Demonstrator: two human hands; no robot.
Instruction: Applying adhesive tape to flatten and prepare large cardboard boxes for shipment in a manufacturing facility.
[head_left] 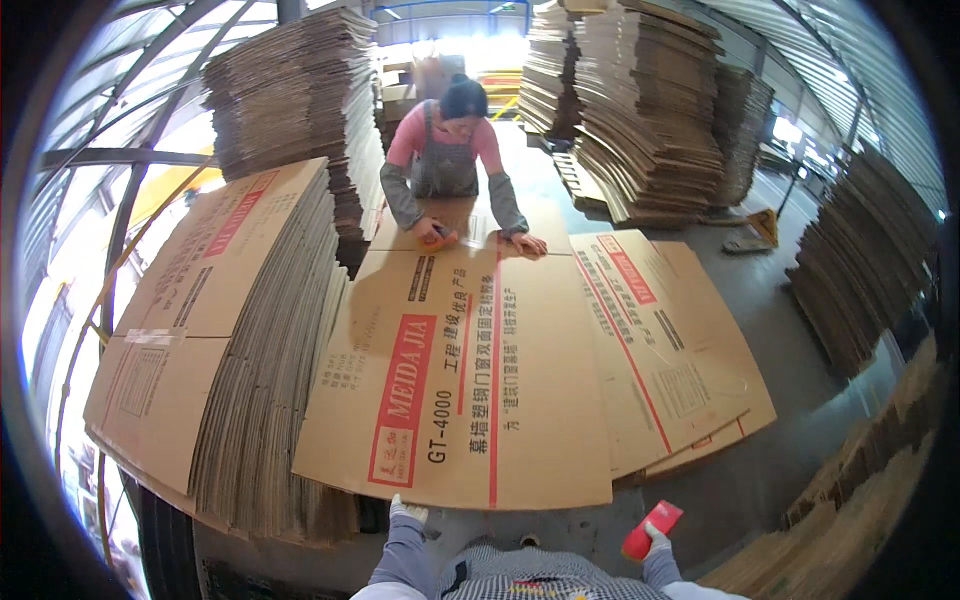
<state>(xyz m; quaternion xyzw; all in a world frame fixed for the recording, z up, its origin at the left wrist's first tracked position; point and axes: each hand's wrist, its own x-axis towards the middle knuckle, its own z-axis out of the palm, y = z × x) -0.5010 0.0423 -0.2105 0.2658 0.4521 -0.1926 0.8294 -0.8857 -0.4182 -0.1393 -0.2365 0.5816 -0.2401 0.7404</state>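
Note:
A large flattened cardboard box (540, 400) with red and black print lies in front of me, its near edge toward my body. My left hand (408, 512), in a white glove, is closed at that near edge, the fingertips on the board. Lower right, apart from the cardboard, my right hand (657, 545) is gloved too and closed around a red, block-shaped object (650, 528) whose kind I cannot make out. Across the box a co-worker bends over its far end, an orange hand-held tool (438, 238) in one hand and the other hand (528, 243) flat on the cardboard.
A tall stack of flattened boxes (270, 410) stands close on the left. More flattened boxes (690, 350) lie overlapping at the right. High cardboard piles (640, 120) rise behind, and another stack (860, 260) leans at far right. A yellow pallet jack (755, 232) is on the floor.

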